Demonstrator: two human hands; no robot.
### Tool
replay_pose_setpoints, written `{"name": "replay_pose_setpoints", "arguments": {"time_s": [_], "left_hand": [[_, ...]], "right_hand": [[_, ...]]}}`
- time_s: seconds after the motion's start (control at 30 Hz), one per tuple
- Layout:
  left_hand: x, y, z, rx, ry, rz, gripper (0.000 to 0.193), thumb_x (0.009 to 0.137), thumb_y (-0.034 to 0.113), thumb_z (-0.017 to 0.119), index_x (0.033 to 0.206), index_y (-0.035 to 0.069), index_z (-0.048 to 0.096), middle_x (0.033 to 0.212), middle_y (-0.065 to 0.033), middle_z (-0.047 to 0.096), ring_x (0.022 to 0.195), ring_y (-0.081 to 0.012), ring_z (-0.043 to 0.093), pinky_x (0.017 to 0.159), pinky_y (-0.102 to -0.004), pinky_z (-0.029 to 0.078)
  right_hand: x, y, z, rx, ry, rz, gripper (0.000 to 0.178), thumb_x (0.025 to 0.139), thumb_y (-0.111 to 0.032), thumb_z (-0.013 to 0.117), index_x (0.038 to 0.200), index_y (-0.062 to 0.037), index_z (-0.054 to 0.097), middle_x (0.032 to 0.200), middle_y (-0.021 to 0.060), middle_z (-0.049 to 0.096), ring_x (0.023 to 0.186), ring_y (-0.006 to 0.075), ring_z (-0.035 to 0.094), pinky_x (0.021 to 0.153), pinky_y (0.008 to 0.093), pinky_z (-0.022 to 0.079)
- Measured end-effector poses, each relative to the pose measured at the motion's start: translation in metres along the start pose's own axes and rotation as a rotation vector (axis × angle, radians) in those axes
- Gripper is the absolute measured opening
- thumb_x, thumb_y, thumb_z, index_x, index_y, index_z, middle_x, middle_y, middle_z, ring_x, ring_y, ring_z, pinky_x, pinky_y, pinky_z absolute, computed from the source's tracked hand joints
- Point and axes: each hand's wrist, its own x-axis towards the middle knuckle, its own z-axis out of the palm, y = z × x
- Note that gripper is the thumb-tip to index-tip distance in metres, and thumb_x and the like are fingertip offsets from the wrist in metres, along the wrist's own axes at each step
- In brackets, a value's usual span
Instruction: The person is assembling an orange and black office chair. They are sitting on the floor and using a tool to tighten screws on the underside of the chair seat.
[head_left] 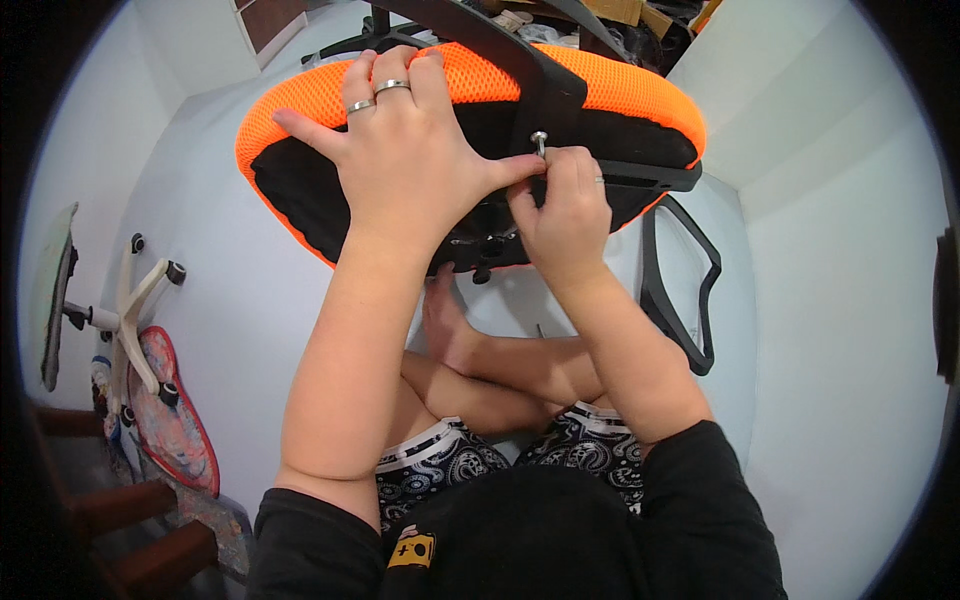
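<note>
An upturned chair seat (620, 82) with orange mesh edging and a black underside stands in front of me. My left hand (405, 145) lies spread across it, fingertips at the orange rim and thumb stretched toward a silver bolt (540, 143). That bolt stands against the lower end of a black armrest bracket (548, 100). Fingers of my right hand (568, 205) are bent together around the bolt's lower part, touching or nearly touching my left thumb. The fingertips hide the bolt's end. Below, a dark mechanism with a knob (482, 275) shows under the seat.
A loose black armrest loop (708, 290) lies on the floor at right. At left are a white wheeled chair base (135, 310), a patterned red-edged cushion (175, 410) and brown wooden bars (150, 530). Cardboard boxes (630, 12) sit at the back. My crossed legs (500, 375) are below the seat.
</note>
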Motion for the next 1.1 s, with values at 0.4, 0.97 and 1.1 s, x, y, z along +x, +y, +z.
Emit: {"name": "replay_pose_setpoints", "arguments": {"time_s": [0.4, 0.97, 1.1], "left_hand": [[-0.001, 0.002, -0.004, 0.045, -0.059, -0.053, 0.109, 0.045, 0.074, 0.077, 0.13, 0.01, 0.053, 0.135, -0.0084, 0.05, 0.131, -0.0316, 0.04, 0.09, -0.0832, 0.019], [0.012, 0.003, 0.0, 0.413, -0.045, -0.021, 0.078, 0.073, 0.056, 0.074, 0.128, 0.007, 0.05, 0.122, -0.007, 0.054, 0.117, -0.0236, 0.051, 0.101, -0.0683, 0.03], [0.003, 0.011, -0.004, 0.224, -0.152, -0.061, 0.089, 0.062, 0.046, 0.084, 0.13, 0.005, 0.045, 0.13, -0.0086, 0.049, 0.122, -0.0266, 0.047, 0.101, -0.0762, 0.021]], "right_hand": [[-0.001, -0.001, 0.006, 0.01, -0.026, 0.049, 0.029, 0.068, -0.01, 0.073, 0.09, -0.0022, 0.055, 0.086, 0.0129, 0.051, 0.075, 0.034, 0.057, 0.059, 0.0416, 0.049], [0.065, 0.026, -0.067, -0.448, -0.412, -0.759, 0.013, 0.074, -0.018, 0.061, 0.087, -0.0153, 0.06, 0.078, -0.001, 0.05, 0.07, 0.0136, 0.056, 0.05, 0.0251, 0.044], [0.087, 0.025, -0.079, -0.507, -0.464, -0.937, 0.007, 0.075, -0.018, 0.062, 0.08, -0.0149, 0.06, 0.076, -0.0013, 0.048, 0.074, 0.0123, 0.058, 0.051, 0.0264, 0.045]]}}
